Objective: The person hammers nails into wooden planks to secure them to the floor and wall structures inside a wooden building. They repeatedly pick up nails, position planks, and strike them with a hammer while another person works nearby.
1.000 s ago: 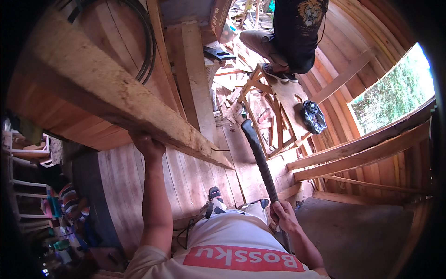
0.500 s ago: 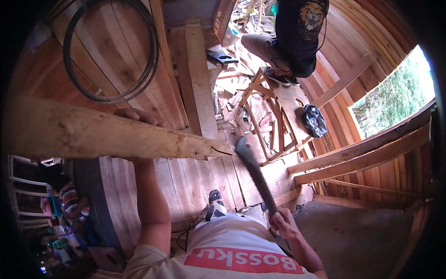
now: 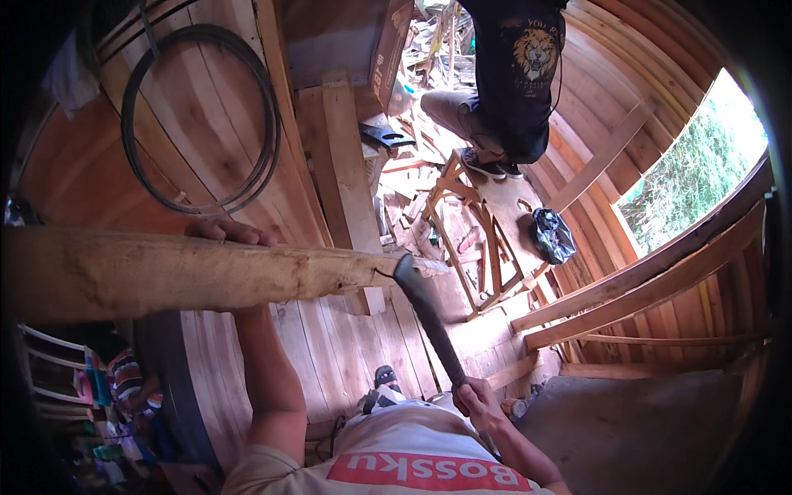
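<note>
A thick, rough wooden beam [image 3: 173, 272] crosses in front of me from the left and narrows toward its right end, where a dark crack shows. My left hand [image 3: 229, 232] grips the beam from its far side, fingers curled over the upper edge; the palm is hidden. In my right hand [image 3: 481, 402], closed round its lower part, is a long dark hand tool [image 3: 433, 330] with a bent tip; its exact kind is unclear. That tip overlaps the beam's cracked end, and a pale wood sliver [image 3: 431, 266] juts out just beyond it.
Ahead, a person [image 3: 516, 82] stands by a wooden frame [image 3: 487, 239] and a black plastic bag [image 3: 553, 236]. Offcuts litter the floor there. A coil of dark hose or cable [image 3: 275, 124] hangs at upper left. Curved plank walls [image 3: 652, 148] rise at right; another person [image 3: 128, 379] appears lower left.
The dark tool has moved left, its tip from beside the beam's end to over it. The beam sits lower and more level in view. A pale sliver now shows past the tip.
</note>
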Demonstrator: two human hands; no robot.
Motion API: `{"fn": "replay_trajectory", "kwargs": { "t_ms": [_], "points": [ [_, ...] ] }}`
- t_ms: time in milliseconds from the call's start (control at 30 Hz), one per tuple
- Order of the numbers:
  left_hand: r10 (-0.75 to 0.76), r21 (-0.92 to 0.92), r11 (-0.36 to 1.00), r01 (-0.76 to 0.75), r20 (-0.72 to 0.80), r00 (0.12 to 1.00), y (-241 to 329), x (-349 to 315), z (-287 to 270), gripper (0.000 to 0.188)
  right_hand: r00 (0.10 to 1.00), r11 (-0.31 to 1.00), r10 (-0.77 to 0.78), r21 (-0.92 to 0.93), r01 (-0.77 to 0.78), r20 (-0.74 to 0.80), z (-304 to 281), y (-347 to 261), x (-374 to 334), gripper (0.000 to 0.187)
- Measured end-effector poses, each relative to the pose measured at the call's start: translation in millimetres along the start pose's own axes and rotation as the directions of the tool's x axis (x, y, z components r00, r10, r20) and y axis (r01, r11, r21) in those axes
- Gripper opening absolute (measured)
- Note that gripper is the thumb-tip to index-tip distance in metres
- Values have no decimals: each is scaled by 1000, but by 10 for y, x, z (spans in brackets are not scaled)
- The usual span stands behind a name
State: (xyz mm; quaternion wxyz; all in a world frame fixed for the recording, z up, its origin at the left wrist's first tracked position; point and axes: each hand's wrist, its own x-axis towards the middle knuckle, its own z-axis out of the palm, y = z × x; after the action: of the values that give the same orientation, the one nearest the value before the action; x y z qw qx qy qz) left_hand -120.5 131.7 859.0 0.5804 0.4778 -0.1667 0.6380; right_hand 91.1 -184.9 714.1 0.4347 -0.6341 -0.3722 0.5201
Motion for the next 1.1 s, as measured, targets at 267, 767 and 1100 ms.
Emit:
{"fn": "replay_trajectory", "kwargs": {
  "t_ms": [267,767,1100],
  "points": [
    [47,17,999,-50,131,990,208,49,-7,40,984,985,-124,103,137,-125,-66,-228,-95,59],
    [159,110,976,-189,234,959,424,117,-34,38,951,954,-278,-151,257,-137,-18,-165,-217,56],
    [161,-61,987,-149,364,917,216,217,-28,42,937,944,-279,-241,227,-209,69,-375,-119,49]
  ]
}}
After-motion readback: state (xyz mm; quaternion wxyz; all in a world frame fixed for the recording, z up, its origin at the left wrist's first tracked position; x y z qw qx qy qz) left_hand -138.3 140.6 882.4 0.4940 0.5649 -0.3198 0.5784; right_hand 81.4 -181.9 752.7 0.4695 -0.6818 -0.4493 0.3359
